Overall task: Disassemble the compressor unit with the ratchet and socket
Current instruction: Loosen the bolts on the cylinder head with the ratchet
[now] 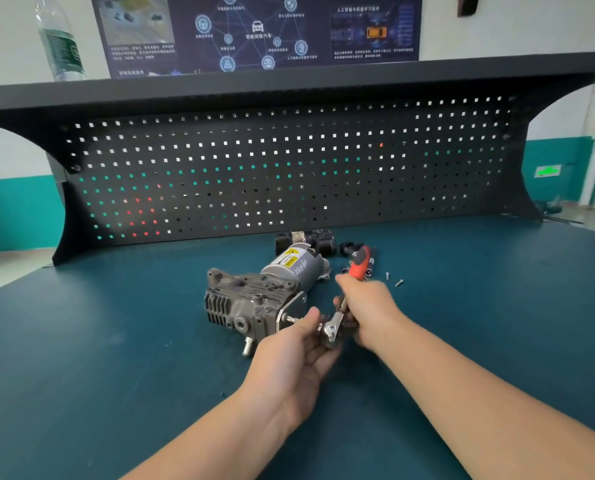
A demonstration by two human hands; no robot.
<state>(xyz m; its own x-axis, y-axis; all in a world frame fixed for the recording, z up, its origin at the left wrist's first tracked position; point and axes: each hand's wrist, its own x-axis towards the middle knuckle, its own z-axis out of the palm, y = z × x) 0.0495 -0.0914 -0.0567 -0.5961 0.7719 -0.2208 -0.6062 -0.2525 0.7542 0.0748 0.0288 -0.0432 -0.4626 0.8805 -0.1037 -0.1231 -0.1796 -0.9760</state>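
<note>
1. The fingers (318,318) of your left hand (298,355) curl around the shiny chrome head of the ratchet (334,327), thumb on top, pinching it where it meets the compressor.
2. Your right hand (367,306) is wrapped around the ratchet's handle; its smooth orange-red grip (360,261) sticks out beyond your knuckles, pointing away from you.
3. The ratchet head sits just beside a thin bright metal stud (291,319) that projects from the flat plate on the compressor's near right side. You cannot tell whether a socket is seated on it, since your fingers cover that spot.
4. The grey cast-metal compressor unit (251,303) lies on its side on the counter, just left of your hands. Its block is rough and ribbed with cooling fins, and a short bright tube points toward you at the bottom.
5. A smooth grey cylindrical motor housing with a yellow warning label (294,263) extends from the block toward the back.
6. Behind it lie black rounded parts (310,240), and two small loose silver screws (393,278) rest to the right of the handle.
7. All of it sits on the dark teal matte counter (116,323), backed by a black perforated metal panel (289,161) with square holes.
</note>
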